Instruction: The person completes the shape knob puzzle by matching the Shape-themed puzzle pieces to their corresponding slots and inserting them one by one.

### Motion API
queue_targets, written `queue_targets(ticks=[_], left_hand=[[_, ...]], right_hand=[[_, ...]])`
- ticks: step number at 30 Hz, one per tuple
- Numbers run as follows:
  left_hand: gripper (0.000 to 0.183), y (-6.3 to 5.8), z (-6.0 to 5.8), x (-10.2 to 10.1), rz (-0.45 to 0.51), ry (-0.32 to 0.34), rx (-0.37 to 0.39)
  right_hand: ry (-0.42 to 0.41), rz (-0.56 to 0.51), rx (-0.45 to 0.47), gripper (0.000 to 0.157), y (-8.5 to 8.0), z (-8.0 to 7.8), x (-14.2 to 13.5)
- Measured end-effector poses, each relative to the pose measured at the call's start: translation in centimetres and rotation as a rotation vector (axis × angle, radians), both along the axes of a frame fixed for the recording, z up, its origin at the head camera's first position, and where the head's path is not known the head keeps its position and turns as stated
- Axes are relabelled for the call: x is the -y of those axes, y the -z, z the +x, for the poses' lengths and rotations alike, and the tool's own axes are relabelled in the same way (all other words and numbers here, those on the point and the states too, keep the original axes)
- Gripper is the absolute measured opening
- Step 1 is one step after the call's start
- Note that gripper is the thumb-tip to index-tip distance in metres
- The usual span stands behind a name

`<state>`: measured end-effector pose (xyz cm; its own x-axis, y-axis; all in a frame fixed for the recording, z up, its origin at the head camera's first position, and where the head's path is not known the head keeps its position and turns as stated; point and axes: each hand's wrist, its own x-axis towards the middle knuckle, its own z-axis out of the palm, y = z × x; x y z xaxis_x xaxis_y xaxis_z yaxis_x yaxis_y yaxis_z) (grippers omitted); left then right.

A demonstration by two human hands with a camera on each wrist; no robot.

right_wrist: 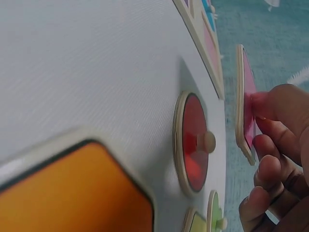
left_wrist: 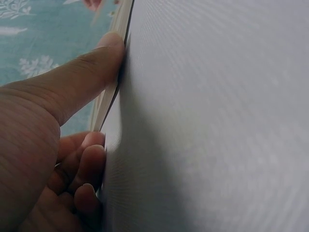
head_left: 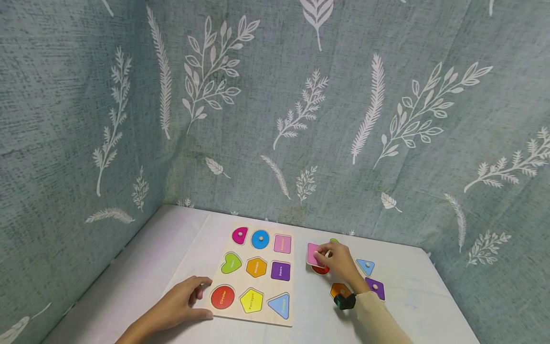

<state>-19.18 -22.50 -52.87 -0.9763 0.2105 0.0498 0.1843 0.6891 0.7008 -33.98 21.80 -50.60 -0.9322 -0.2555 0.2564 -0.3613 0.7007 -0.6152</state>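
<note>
A wooden shape puzzle board (head_left: 251, 313) lies on the table with a magenta semicircle piece (head_left: 240, 235) and a blue circle piece (head_left: 260, 239) in its top row. At its lower left corner, my left hand (head_left: 182, 302) touches the edge with a straight thumb (left_wrist: 91, 65); its other fingers are loosely bent beside the board. My right hand (head_left: 339, 260) pinches a pink rectangular puzzle piece (head_left: 313, 253), raised and tilted above the table right of the board. Beneath it sits a red round piece (right_wrist: 195, 145), partly covered in the head view.
Right of the board lie an orange hexagon piece (head_left: 339, 289), a light-blue triangle piece (head_left: 365, 266), a purple square piece (head_left: 375, 288) and a partly hidden green piece (head_left: 333, 240). A patterned grey-green cloth (head_left: 258, 119) stands behind the white table (head_left: 412, 306).
</note>
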Motion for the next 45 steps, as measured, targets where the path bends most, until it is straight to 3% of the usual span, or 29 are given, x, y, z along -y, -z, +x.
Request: queue_targets(ticks=[10,19,34,45], left_hand=[[0.078,0.0,-0.1,-0.1,0.004,0.01,0.002],[0.078,0.0,-0.1,0.3,-0.001,0.016,-0.014],[0.078,0.0,0.0,-0.2,0.0,-0.034,0.014],[0.077,0.0,0.2,0.1,-0.006,0.01,-0.006]], right_hand=[[-0.013,0.037,-0.035,0.009,0.0,-1.4,2.0],[0.001,0.046,0.038,0.013,-0.3,-2.7,4.0],[-0.038,0.018,0.036,0.013,0.4,-3.6,6.8],[-0.038,0.053,0.054,0.016,0.8,-4.5,8.8]])
